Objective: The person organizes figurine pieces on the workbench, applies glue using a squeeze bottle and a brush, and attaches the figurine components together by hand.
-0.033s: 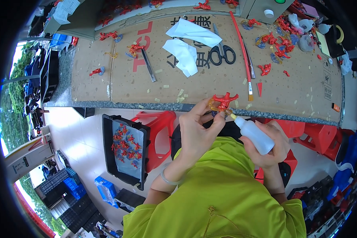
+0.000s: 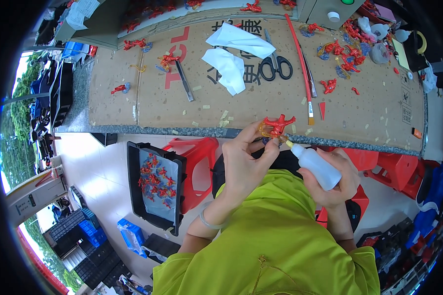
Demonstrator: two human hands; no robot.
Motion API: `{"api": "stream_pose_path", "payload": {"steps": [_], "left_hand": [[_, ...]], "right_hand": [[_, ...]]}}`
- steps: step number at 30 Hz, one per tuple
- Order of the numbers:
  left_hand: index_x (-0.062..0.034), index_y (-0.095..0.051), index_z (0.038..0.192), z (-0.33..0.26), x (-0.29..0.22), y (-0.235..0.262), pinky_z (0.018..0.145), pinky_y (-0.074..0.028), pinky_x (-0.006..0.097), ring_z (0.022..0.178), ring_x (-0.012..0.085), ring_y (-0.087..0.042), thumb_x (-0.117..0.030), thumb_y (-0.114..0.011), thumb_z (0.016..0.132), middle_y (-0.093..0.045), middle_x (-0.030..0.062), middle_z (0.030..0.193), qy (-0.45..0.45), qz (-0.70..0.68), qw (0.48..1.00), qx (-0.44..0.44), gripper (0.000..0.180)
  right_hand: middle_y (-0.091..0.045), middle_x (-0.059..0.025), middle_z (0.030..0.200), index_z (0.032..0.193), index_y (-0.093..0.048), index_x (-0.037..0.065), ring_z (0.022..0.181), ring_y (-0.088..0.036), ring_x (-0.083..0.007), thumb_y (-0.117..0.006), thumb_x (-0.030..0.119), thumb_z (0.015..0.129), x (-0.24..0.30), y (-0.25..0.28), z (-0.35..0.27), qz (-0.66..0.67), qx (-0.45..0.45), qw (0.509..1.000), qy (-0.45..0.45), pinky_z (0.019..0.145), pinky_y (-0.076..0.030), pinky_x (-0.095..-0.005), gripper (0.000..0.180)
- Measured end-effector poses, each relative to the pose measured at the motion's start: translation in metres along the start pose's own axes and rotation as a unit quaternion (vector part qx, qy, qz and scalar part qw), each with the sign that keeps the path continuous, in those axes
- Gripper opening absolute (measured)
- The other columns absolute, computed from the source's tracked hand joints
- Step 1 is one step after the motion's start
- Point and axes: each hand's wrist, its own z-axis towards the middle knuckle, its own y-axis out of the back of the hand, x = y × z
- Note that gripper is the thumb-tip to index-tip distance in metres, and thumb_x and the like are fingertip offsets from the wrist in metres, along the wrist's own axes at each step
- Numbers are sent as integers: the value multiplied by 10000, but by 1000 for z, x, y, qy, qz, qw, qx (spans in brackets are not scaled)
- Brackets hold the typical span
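My left hand (image 2: 247,160) pinches a small red figurine (image 2: 279,125) with translucent yellow and blue parts, held at the front edge of the workbench. In my right hand (image 2: 340,179) lies a soft white squeeze bottle (image 2: 320,168), tilted so that its yellowish nozzle points up and left. The nozzle tip meets or nearly meets the lower part of the figurine, close to my left fingertips; whether they touch I cannot tell. My left fingers hide part of the figurine's base.
Cardboard (image 2: 172,105) covers the bench, bearing scissors (image 2: 275,67), white cloths (image 2: 230,73), a red-handled brush (image 2: 310,110), a metal-tipped tool (image 2: 184,81) and several red figurines (image 2: 347,56). A black tray (image 2: 137,196) of figurines stands lower left beside a red stool (image 2: 202,167).
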Motion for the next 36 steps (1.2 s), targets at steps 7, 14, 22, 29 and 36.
{"api": "stream_pose_path", "payload": {"steps": [7,14,22,29,36], "left_hand": [[95,-552,1056,2,4,4,758,-488,222,863,128,-621,73,-512,832,-649,123,959,-10,-13,1000,-21,229],[100,-537,1071,5,1,15,809,-489,276,889,163,-619,52,-472,850,-637,146,958,28,-169,981,90,235],[91,-534,1110,4,-4,8,845,-476,290,922,171,-607,65,-456,849,-636,146,971,34,-173,977,123,273],[75,-531,1158,3,1,6,863,-473,306,945,168,-594,-12,-538,868,-634,149,1005,27,-143,980,133,302],[63,-554,1143,-2,0,-1,827,-472,263,922,167,-607,22,-577,850,-636,124,991,-43,-30,996,70,297]], "right_hand": [[-631,-107,834,931,-604,-44,694,-609,-175,-697,37,605,-7,20,-11,88,-61,975,-193,606,-486,-265,348],[-610,-152,951,1024,-579,-71,814,-600,-189,-646,175,678,-25,31,-13,288,-164,888,-320,748,-478,-298,430],[-621,-188,1024,1163,-519,-90,945,-604,-220,-631,78,756,-56,24,-9,313,-163,882,-312,865,-451,-327,454],[-627,-169,1040,1178,-520,-83,983,-598,-202,-637,63,799,-88,34,-12,250,-161,894,-336,885,-438,-303,423],[-625,-179,1033,1163,-522,-95,975,-608,-218,-634,59,808,-88,35,-8,254,-195,884,-341,886,-453,-321,404]]}}
